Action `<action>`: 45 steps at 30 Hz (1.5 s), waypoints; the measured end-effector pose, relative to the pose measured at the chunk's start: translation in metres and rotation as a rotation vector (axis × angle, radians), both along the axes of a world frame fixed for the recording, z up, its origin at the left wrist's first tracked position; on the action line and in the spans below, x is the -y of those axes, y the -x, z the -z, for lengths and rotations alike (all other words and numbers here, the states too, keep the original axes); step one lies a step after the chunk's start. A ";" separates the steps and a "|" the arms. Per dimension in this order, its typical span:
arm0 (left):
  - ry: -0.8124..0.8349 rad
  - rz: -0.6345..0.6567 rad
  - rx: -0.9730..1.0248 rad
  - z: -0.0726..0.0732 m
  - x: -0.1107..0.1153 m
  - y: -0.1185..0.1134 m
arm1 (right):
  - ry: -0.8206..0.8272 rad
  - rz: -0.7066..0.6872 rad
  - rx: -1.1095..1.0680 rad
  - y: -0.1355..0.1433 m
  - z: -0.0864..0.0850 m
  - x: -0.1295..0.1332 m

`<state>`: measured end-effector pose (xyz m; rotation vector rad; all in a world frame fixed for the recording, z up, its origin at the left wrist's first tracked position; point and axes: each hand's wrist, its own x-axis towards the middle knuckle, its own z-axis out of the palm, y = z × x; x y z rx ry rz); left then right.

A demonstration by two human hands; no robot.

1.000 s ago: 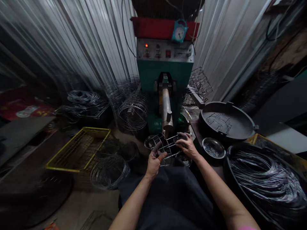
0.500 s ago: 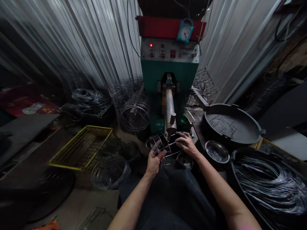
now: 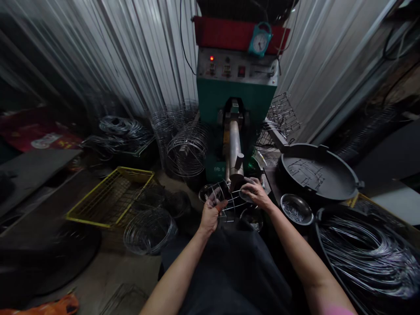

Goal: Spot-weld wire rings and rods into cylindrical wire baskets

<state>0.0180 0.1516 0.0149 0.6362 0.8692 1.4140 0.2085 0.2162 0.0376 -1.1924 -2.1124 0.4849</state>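
Note:
A small wire frame [image 3: 232, 202] of rings and crossing rods is held below the metal arm [image 3: 235, 148] of a green machine [image 3: 213, 103]. My left hand [image 3: 211, 213] grips the frame's left side, thumb pointing right. On the right, my right hand [image 3: 255, 192] has its fingers bent together near the frame's right edge, close to the arm's tip. What those fingers pinch is too small and dark to make out. Part of the frame is hidden behind my left fingers.
Left stand a yellow basket [image 3: 88, 223] and wire rings [image 3: 149, 232]. Right are a black pan [image 3: 337, 175] with thin wire pieces, a metal bowl [image 3: 297, 209] of short rods and a tub of wire coils [image 3: 370, 253]. Another bowl [image 3: 252, 218] sits below my right hand.
The view has shifted slightly. My right hand's fingers have changed their bend beside the arm's tip. My left hand still holds the wire frame, which is turned a little.

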 end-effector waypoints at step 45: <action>0.059 0.014 0.023 -0.003 -0.010 0.006 | 0.056 0.015 -0.072 -0.003 -0.001 -0.005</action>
